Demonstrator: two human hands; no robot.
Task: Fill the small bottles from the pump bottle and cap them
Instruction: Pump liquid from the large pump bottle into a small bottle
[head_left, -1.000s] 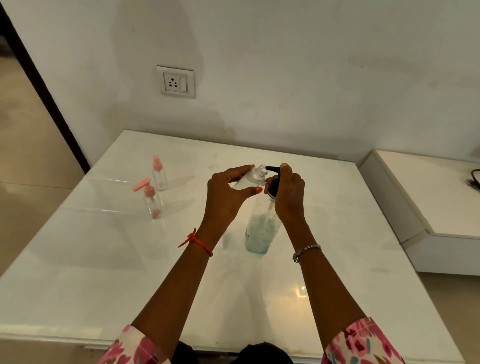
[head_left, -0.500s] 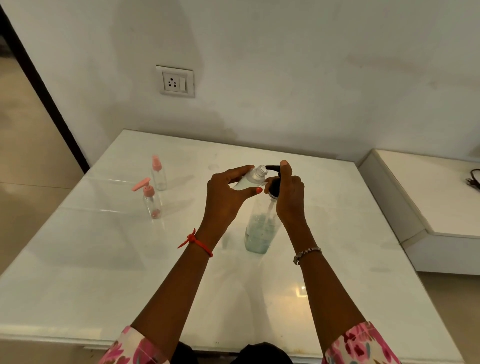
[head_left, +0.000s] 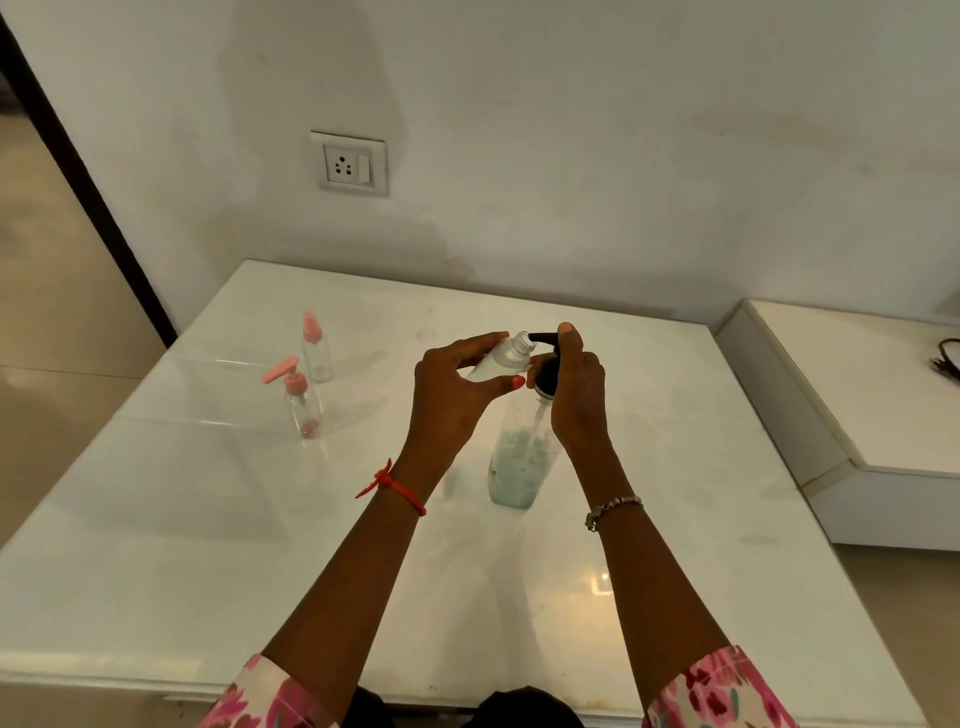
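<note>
The glossy white bench (head_left: 208, 519) stood against a white wall with a socket (head_left: 349, 163). Two pink-topped bottles (head_left: 298, 400) stood left. Mid-bench, the left hand (head_left: 452, 395) gripped the uncapped small bottle (head_left: 501, 358) at the nozzle. The right hand (head_left: 576, 400) curled round the pump bottle (head_left: 517, 462) head.

Tabletop (head_left: 218, 519): glossy, smooth white stone look. Pump bottle (head_left: 519, 462): clear plastic, matt black pump. Small bottles left of the hands (head_left: 304, 410): clear plastic, pink tops.

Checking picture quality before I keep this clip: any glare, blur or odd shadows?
Head view: a bright reflection glares on the glossy table beside the right forearm; pump bottle and small bottle look sharp; darker patches mottle the wall.
</note>
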